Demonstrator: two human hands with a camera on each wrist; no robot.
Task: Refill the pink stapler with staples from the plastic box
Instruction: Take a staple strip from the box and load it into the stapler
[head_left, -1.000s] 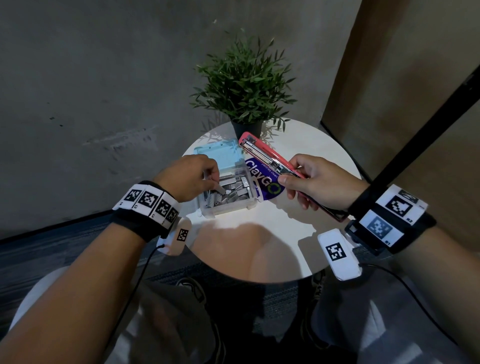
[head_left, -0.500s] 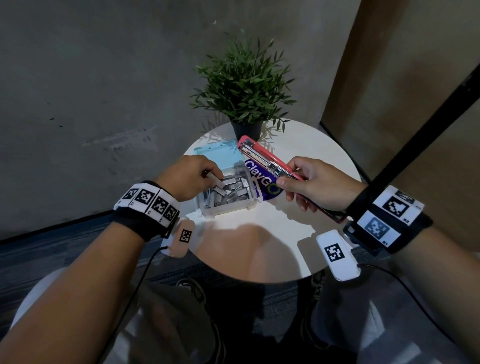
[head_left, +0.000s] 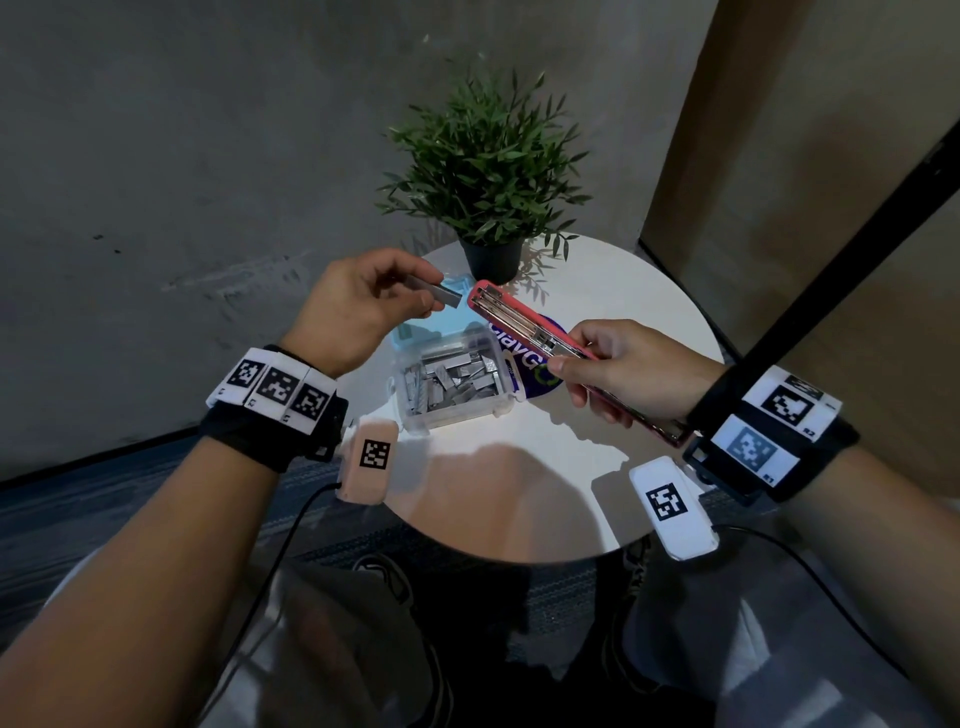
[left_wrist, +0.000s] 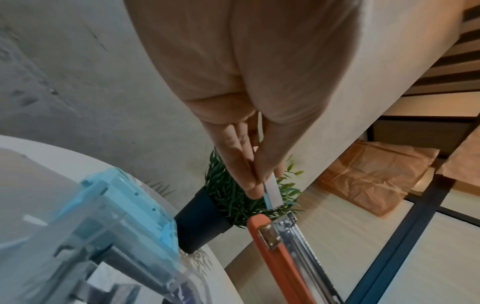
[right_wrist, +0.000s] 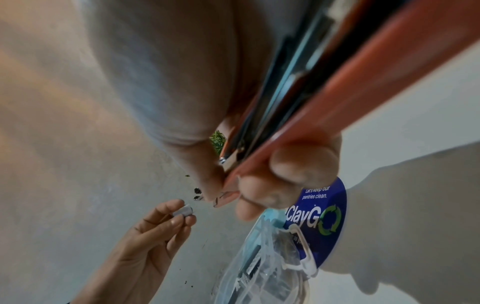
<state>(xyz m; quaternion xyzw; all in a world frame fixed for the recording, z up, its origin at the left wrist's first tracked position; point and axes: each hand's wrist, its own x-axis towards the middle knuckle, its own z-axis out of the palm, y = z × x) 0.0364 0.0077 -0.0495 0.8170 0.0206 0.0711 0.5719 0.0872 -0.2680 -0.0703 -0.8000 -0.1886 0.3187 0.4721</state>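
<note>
The left hand (head_left: 358, 306) is raised above the plastic box (head_left: 457, 387) and pinches a strip of staples (head_left: 441, 296) between thumb and fingertips, with the other fingers curled in. About half the strip sticks out past the fingertips towards the stapler, just short of its far tip and not touching it. The strip looks light and stiff but probably brittle: it is likely to snap or shed staples if bent, so a pinch on its flat sides, as here, seems right, with the free end left clear to slide in. Below and slightly right of that hand, the box sits open on the round table (head_left: 613, 291), holding a loose heap of more strips.

The right hand (head_left: 628, 371) is closed around the near half of the pink stapler (head_left: 524, 325), thumb on top and fingers underneath. The stapler is hinged open, its metal channel facing up and angled away towards the left hand. It looks rigid and easy to hold steady; its smooth plastic may be a little slippery.
</note>
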